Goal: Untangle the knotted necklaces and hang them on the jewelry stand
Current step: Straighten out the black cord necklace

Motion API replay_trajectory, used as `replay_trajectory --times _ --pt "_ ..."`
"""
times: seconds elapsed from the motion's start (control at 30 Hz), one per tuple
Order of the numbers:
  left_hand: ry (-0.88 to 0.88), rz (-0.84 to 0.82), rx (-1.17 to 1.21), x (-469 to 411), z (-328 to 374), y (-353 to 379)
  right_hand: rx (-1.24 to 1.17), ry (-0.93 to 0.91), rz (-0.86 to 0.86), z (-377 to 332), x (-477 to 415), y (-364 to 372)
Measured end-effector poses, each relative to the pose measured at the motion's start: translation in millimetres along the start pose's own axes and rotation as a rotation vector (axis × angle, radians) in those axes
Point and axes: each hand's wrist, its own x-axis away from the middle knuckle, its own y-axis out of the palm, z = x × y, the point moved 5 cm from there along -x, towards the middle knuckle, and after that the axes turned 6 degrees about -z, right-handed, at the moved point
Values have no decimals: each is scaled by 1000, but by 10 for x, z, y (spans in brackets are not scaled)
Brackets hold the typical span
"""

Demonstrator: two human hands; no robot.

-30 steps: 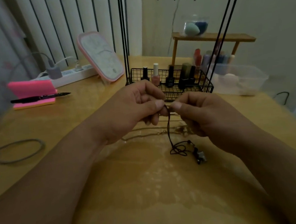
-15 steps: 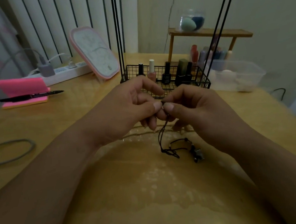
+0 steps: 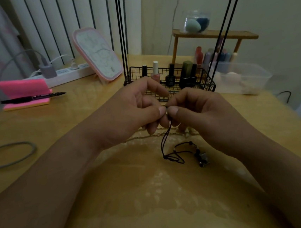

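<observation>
A black cord necklace [image 3: 169,148] hangs from my fingertips down to the wooden table, where its loops and a dark pendant [image 3: 202,159] lie. My left hand [image 3: 133,113] and my right hand [image 3: 201,112] meet thumb to thumb and both pinch the cord's upper end. A thin gold chain [image 3: 148,136] lies flat on the table under my hands, partly hidden. The black jewelry stand [image 3: 122,33] rises behind, its hooks at the top edge and its wire basket base [image 3: 205,84] just beyond my fingers.
Nail polish bottles [image 3: 155,71] stand in the basket. A pink-framed mirror [image 3: 100,54] leans at the back, with a power strip [image 3: 65,74] and a pink notepad with pen [image 3: 26,97] to the left. A clear plastic box [image 3: 243,79] and wooden shelf [image 3: 215,36] sit right. A grey cable [image 3: 8,155] loops far left.
My hands have drawn closer together on the cord's top end. The hanging cord has slackened, and its loops lie more spread on the table.
</observation>
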Motion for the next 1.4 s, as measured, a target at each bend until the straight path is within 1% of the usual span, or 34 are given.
replay_trajectory --times 0.1,0.27,0.4,0.53,0.6,0.73,0.87,0.9,0.93,1.0,1.07,1.13,1.2,1.27,1.4 --pt "0 -9 4 4 9 -6 11 -1 -18 1 -2 3" --pt "-1 -19 103 6 -16 -27 -32 -1 -5 3 3 -2" --pt "1 -31 91 4 -29 -34 -64 0 -1 2 2 14" --pt "-6 -49 70 4 -29 -17 -6 -23 -5 -9 -2 25" --pt "-11 -53 104 1 -34 -16 -16 -21 -8 -12 0 22" --pt "-6 -7 244 -19 -57 -69 -83 0 18 -5 -1 -2" --pt "-18 75 318 -22 -85 -126 -138 2 35 -5 -5 -3" --pt "-17 127 282 -19 -92 -150 -144 3 40 -7 -6 -3" --pt "5 196 190 -10 -85 -181 -146 5 46 -6 -6 -6" --pt "100 352 -90 33 -11 -236 -128 6 66 -3 -8 -15" --pt "198 433 -283 82 67 -222 -90 0 96 1 -14 -23" --pt "242 390 -368 96 98 -133 -44 -14 130 1 -15 -30" --pt "218 293 -408 64 78 -24 -7 -31 154 2 -7 -32" --pt "195 239 -388 36 43 20 15 -44 162 -6 1 -21" --pt "177 206 -344 30 7 -3 52 -70 165 -14 5 6"
